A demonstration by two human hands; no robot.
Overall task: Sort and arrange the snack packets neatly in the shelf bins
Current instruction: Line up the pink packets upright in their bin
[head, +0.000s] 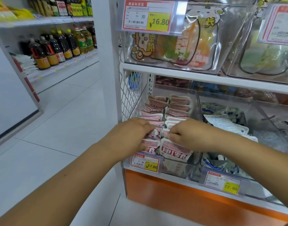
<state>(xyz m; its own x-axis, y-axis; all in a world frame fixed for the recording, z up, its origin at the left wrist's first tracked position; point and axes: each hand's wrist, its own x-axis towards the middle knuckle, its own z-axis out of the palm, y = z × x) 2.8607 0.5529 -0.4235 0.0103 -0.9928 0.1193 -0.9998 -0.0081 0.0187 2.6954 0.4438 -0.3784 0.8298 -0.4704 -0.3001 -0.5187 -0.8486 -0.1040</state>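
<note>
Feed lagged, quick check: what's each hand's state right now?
Left hand: grips pink packets in the clear bin.
Right hand: pinches pink packets beside them.

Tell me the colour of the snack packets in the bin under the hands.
The packets are pink and white; the head view shows it best.
</note>
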